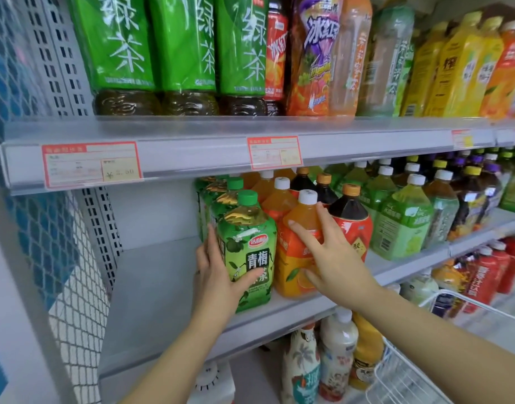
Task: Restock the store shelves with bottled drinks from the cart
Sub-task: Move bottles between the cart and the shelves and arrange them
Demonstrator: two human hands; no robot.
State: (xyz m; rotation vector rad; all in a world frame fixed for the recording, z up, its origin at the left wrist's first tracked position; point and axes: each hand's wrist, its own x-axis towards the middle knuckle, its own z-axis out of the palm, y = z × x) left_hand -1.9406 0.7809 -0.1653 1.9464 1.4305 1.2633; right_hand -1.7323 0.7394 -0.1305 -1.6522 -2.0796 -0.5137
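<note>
Head view: the left hand [221,275] grips the green bottle [247,252] at its lower half, with the fingers wrapped round the left side and the thumb laid across the front label. The green bottle stands upright at the front edge of the middle shelf [151,287], at the head of a row of like bottles with green caps. The right hand [329,252] lies spread against the orange bottle [300,246] (fingers straight and fanned, not curled round it), one fingertip reaching up close to the white cap. The orange bottle stands upright just beside the green bottle, touching it on the right. A dark bottle with a red label [352,223] stands directly right of the orange bottle. The part of the middle shelf left of the green bottle carries no goods. The upper shelf holds tall green tea bottles [177,45] above a price tag [91,164] on the rail. The white wire cart [402,380] shows at the lower right, below the right forearm.
</note>
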